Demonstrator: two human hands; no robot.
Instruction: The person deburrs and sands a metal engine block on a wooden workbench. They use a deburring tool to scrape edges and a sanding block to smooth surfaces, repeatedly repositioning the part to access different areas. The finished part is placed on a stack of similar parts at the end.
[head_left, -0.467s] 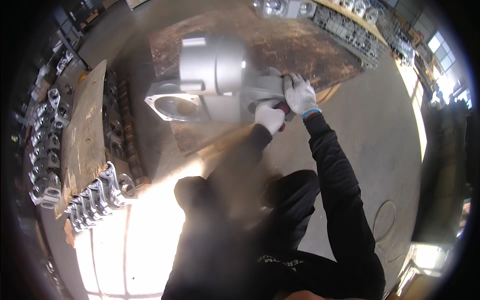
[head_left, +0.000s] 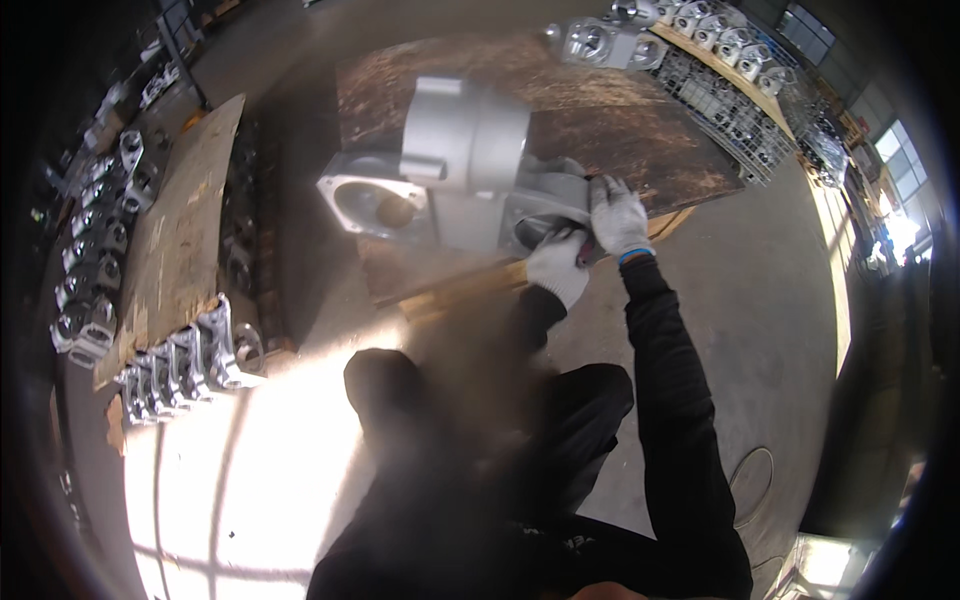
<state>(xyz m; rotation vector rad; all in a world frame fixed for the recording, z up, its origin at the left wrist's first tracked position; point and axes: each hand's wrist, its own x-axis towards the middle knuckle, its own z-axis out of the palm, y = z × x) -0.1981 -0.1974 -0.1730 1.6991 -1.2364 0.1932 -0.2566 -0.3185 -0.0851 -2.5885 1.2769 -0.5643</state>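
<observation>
A large grey metal casting (head_left: 465, 135), with a thick cylinder and a square flange, rests on the brown worktable. Gloved in white, my left hand (head_left: 558, 268) is closed at the round opening near the casting's right end. A small dark tool with a red part (head_left: 584, 252) shows between its fingers; most of it is hidden, so its kind is unclear. My right hand (head_left: 620, 218), also gloved, lies over the casting's right end with its fingers stretched out. Blur softens parts of the casting.
The stained worktable (head_left: 660, 150) has a wooden edge on my side. Another casting (head_left: 600, 45) sits at its far edge, near a wire crate (head_left: 725, 110) of metal parts. Leftward, a wooden board (head_left: 185, 230) stands among rows of castings (head_left: 175, 375). A thin hose (head_left: 752, 485) lies on the floor.
The whole view has shifted a little. My left hand has drawn slightly toward me from the opening, baring more of its rim. My right hand stays on the casting's end.
</observation>
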